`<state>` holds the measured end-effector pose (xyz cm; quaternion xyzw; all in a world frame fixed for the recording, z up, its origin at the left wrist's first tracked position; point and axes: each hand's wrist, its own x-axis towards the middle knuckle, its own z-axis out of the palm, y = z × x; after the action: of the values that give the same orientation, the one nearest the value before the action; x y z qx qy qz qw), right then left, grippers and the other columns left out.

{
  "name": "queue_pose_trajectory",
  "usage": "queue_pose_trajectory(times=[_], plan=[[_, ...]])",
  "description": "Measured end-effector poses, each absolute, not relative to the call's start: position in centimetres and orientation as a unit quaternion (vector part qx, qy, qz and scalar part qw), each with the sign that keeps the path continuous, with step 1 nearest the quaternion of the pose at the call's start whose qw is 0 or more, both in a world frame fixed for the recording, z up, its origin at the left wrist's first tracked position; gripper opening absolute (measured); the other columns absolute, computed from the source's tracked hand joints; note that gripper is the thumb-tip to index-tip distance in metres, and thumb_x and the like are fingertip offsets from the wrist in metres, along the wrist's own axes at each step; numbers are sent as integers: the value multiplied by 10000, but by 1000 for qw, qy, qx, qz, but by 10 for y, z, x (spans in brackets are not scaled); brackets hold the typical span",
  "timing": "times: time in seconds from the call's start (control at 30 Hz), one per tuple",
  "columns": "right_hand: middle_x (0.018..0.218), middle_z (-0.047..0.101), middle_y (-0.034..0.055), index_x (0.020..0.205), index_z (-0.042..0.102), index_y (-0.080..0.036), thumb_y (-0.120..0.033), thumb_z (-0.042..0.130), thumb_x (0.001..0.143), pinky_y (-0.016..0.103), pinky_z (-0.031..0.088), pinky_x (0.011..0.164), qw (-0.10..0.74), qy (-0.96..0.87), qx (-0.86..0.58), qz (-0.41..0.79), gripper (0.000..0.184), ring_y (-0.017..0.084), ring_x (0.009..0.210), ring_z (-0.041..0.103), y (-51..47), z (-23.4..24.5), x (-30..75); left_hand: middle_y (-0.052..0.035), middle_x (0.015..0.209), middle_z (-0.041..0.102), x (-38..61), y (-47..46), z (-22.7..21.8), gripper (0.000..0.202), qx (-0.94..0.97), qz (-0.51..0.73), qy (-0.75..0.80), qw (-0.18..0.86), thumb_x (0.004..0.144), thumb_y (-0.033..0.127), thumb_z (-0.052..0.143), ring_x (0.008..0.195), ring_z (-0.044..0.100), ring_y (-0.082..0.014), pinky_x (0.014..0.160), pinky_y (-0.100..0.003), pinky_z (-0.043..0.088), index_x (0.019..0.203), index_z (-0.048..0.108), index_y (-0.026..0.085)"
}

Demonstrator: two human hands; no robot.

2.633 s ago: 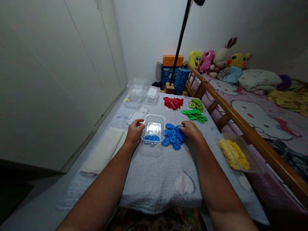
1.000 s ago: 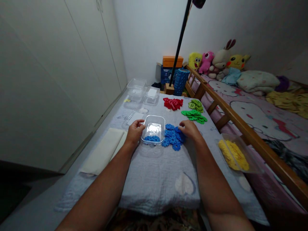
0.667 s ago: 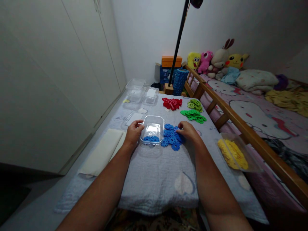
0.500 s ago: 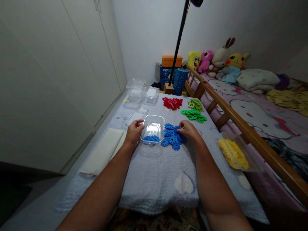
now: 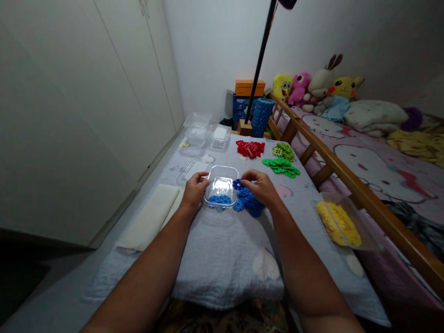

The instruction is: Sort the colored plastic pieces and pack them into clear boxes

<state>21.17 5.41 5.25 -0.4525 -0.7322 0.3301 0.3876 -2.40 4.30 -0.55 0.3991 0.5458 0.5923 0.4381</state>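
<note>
Presently the right hand [image 5: 259, 186] pinched one blue disc [image 5: 237, 184] between thumb and fingertips, at the right rim of the clear container [image 5: 222, 184]; contact between disc and rim could not be told. The blue pile [image 5: 243, 199] lay below that hand, just right of the container and partly hidden by the fingers. The left hand [image 5: 196, 188] gripped the container's left side, thumb at the rim. Several blue pieces [image 5: 219, 200] lay inside, along the near wall.

Surface: pale blue-grey cloth [image 5: 229, 259]. Farther back, red pieces [image 5: 249, 149] and two green heaps [image 5: 280, 167]; far left, clear boxes [image 5: 197, 122]. Left edge, folded cream cloth [image 5: 149, 215]; right edge, yellow pieces [image 5: 339, 223] in a clear bag.

Room: white cabinet [image 5: 86, 115] at left, black pole [image 5: 260, 64] beyond the table, wooden bed rail [image 5: 333, 164] at right, plush toys [image 5: 317, 85] on the bed's far end.
</note>
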Motion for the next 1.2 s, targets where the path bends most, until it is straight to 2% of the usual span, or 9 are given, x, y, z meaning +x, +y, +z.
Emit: queue_pose_trajectory(times=[0.17,0.27,0.4,0.53,0.63,0.77,0.87,1.03,1.2], plan=[[898,728,29,885,734,-222,-133,675,855,399,337,963,260,-822,-465,203,110,211,965,588,38,58,171,60,669,524,-24,43,-5,453,398,592,543,442,629,318,723,537,423,-86,531,-228,322,1045,677,144],[930,733,46,927,752,-224,-138,683,878,430,284,995,188,-848,-463,175,121,228,1012,580,34,57,161,64,656,512,-25,43,-5,443,400,593,541,443,629,314,722,529,416,-85,523,-228,312,1036,676,147],[950,741,53,950,768,-232,-174,659,917,446,254,1005,135,-872,-441,161,128,240,1028,572,33,52,156,63,646,503,-24,43,-4,429,398,595,541,441,621,311,720,527,418,-88,516,-228,302,1017,680,151],[980,753,56,937,781,-242,-177,644,921,449,252,1009,134,-876,-436,158,152,246,1043,570,34,49,158,60,655,507,-24,43,-4,434,400,595,541,440,621,311,725,536,416,-88,522,-227,306,1021,683,149],[1046,764,44,980,774,-249,-164,615,925,424,275,1009,193,-851,-462,156,188,238,1067,571,39,53,168,58,673,514,-25,43,-5,441,400,593,541,442,634,311,723,549,421,-88,535,-228,320,1042,684,146],[1124,758,60,1036,758,-223,-166,553,937,404,313,996,250,-778,-565,114,234,252,1107,560,53,54,193,59,676,510,-24,43,-5,443,395,594,545,441,633,309,723,558,425,-89,537,-231,315,1042,686,140],[1212,733,77,1095,746,-215,-204,550,935,422,314,1006,218,-743,-628,86,253,282,1156,532,63,45,208,63,661,505,-24,43,-4,448,398,591,545,442,633,309,723,543,407,-87,531,-233,302,1045,686,138],[1373,629,109,1240,702,-235,-325,530,967,461,312,1018,113,-746,-654,61,335,321,1234,470,72,24,208,67,644,488,-25,43,-4,437,402,592,546,435,636,308,721,542,402,-88,533,-233,301,1037,688,139],[1362,607,126,1218,705,-240,-352,522,973,513,288,1051,89,-760,-643,45,326,335,1236,442,76,13,203,72,626,478,-24,42,-4,430,399,594,543,440,635,310,720,535,406,-90,525,-229,298,1029,682,143]])
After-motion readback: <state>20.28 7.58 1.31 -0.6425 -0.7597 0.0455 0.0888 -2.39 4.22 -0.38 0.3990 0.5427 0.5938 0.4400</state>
